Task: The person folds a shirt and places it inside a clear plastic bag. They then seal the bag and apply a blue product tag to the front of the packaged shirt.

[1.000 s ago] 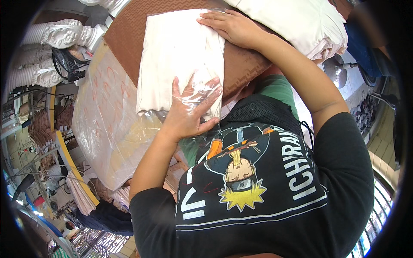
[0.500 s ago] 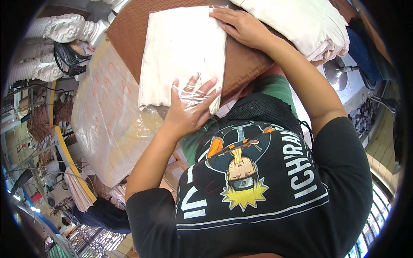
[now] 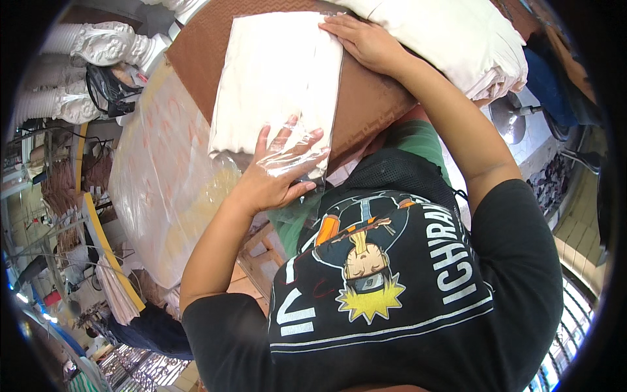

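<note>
And here the scene is viewed from the person's head, angled steeply down: the black printed fabric T-shirt [image 3: 418,274] is caught very near, the flat, folded white cloth in clear plastic [image 3: 277,85] farther off, edges bowed by the wide fisheye.

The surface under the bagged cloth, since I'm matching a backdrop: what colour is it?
The surface is brown, with a zigzag pattern; the head view shows it best.
</note>
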`<state>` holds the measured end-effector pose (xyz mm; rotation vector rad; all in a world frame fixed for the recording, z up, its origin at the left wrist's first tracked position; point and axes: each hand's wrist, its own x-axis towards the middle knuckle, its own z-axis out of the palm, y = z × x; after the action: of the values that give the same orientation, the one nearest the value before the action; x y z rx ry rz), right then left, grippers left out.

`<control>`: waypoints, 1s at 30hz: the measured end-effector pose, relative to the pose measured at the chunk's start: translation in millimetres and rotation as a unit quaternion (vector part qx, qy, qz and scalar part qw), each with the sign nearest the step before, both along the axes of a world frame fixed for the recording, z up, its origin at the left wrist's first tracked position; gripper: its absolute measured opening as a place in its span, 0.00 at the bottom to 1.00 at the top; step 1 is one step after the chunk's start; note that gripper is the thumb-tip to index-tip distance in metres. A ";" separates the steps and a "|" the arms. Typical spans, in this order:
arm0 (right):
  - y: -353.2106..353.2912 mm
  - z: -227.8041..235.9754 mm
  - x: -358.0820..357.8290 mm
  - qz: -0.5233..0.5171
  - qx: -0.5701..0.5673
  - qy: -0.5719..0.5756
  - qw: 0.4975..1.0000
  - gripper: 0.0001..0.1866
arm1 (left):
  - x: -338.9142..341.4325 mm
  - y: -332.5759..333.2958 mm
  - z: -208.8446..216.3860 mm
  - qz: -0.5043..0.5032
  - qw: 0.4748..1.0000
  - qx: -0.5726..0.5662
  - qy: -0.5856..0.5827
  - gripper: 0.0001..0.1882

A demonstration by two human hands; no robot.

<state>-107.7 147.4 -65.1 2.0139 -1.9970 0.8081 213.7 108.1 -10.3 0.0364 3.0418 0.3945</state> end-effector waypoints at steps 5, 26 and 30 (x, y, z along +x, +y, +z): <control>4.3 15.1 -5.5 -0.047 -0.033 -0.205 0.977 0.21 | 2.3 2.4 -1.4 0.005 1.000 -0.015 -0.007 0.30; -15.4 7.3 9.6 -0.050 0.110 0.009 0.993 0.32 | 36.1 37.4 -10.6 0.006 1.000 0.000 -0.002 0.30; -5.8 22.8 17.4 -0.074 0.024 -0.055 0.995 0.28 | 52.0 43.0 9.6 0.027 0.982 0.030 0.186 0.22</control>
<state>-90.3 141.6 -42.4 1.8566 -2.2155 0.8643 265.7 151.1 -0.7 0.0355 3.4045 0.5405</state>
